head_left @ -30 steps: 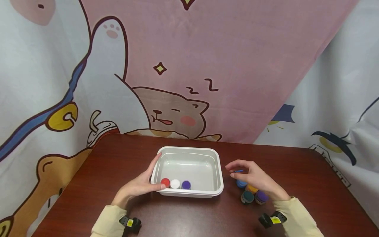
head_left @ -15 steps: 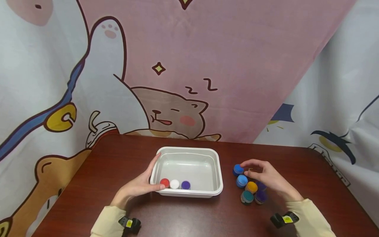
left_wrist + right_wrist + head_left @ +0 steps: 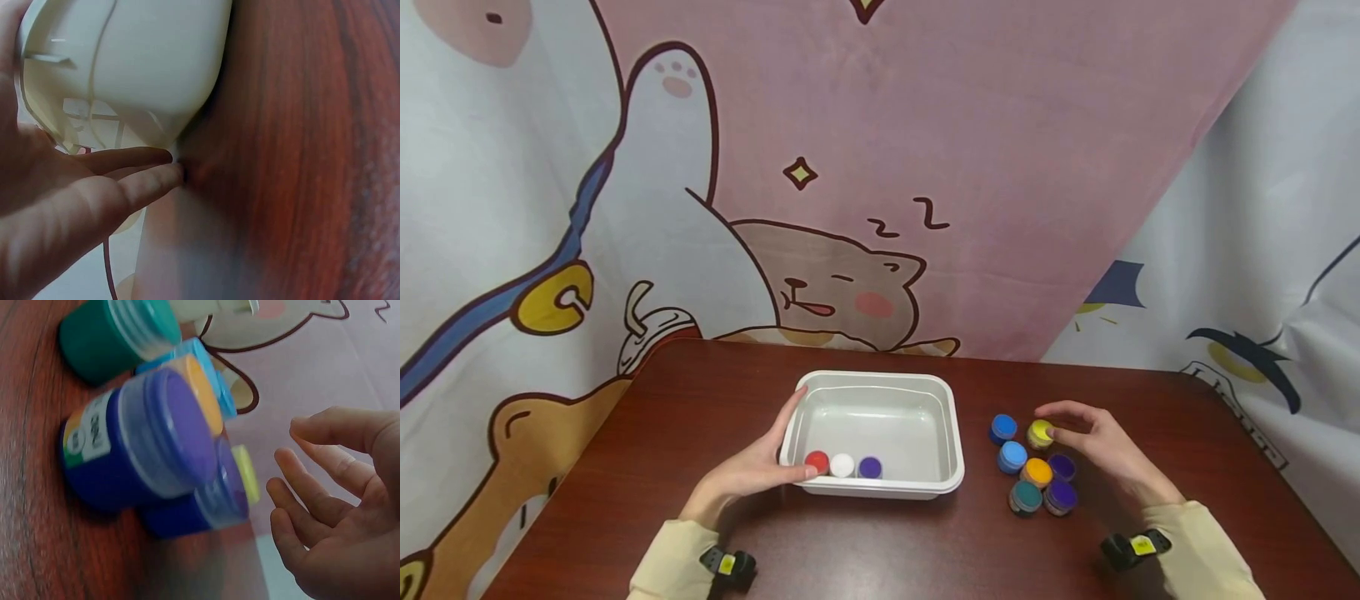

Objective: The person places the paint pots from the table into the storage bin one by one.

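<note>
On the dark wooden table (image 3: 715, 400), the left hand (image 3: 748, 471) rests against the white tray (image 3: 953, 433) at its 8 o'clock corner, fingers straight and together along the wall, thumb over the rim. Red (image 3: 817, 461), white (image 3: 842, 464) and purple (image 3: 869, 467) jars sit in a row along the tray's near wall. At 3 o'clock from the tray, the right hand (image 3: 1105, 450) hovers by a cluster of paint jars, fingers loosely apart, fingertips touching the yellow jar (image 3: 1040, 433) without clasping it.
</note>
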`<state>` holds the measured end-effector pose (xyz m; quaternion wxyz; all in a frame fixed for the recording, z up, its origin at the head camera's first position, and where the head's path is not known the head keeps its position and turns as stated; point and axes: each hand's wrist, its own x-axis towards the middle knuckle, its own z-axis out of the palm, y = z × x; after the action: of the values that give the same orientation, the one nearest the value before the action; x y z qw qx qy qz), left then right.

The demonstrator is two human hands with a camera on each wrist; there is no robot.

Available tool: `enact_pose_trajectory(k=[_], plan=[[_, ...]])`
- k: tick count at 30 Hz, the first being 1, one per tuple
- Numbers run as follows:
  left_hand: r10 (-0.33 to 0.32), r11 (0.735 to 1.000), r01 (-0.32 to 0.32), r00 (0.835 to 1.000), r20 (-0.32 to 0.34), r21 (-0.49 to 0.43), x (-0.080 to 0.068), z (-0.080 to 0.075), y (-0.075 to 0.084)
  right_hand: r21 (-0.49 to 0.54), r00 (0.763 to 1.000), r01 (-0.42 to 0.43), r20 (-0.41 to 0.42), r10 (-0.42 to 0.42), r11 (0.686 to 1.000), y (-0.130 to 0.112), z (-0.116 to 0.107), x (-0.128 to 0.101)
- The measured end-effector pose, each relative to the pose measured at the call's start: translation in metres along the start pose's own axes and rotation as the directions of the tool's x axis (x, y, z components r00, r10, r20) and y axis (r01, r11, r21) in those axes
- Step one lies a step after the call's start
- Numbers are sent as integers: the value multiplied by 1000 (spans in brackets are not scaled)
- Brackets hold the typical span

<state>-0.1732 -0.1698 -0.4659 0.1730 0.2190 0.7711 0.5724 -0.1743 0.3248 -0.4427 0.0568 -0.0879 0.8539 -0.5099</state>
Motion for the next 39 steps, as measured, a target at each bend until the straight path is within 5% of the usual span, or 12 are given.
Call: enact_pose_trajectory(k=[7, 22, 33, 39], plan=[[6, 1000, -6, 1000, 7, -11, 0, -1, -1, 111, 993, -118, 39, 115, 987, 16, -1, 3], [3, 1000, -3, 1000, 15, -18, 0, 2, -2, 109, 995, -66, 86, 57, 992, 38, 4, 4], [1, 1000, -1, 1000, 13, -18, -1, 1, -2, 49, 999, -47, 23, 46, 998, 29, 3, 4], [-4, 1000, 4, 1000, 1, -11, 0, 0, -1, 112, 998, -48, 46, 43, 993, 15, 3, 5]])
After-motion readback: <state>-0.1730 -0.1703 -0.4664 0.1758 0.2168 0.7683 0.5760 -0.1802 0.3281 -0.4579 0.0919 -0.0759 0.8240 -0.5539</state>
